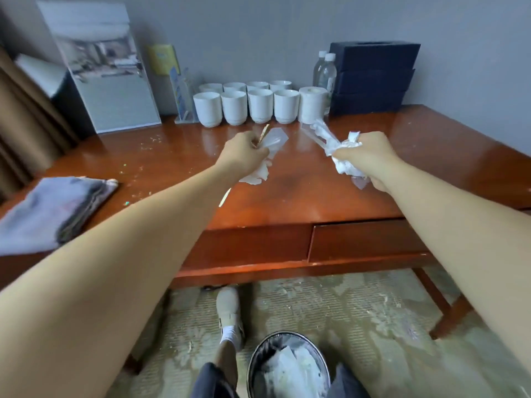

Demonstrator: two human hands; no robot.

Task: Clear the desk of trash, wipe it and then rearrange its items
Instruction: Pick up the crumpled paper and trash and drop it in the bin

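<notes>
Left hand [244, 149] grips wrappers [274, 140]; right hand [370, 156] grips crumpled tissue [342, 156]. Floor bin [255, 366] holds white paper [293, 369].

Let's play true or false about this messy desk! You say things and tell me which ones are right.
1. The left hand and the right hand both grip crumpled trash. True.
2. The white cups stand in two rows. True.
3. The bin on the floor is empty. False: white rubbish lies in it.
4. The folded cloth lies on the right side of the desk. False: it lies on the left.
5. Crumbs dot the desk. True.
</notes>
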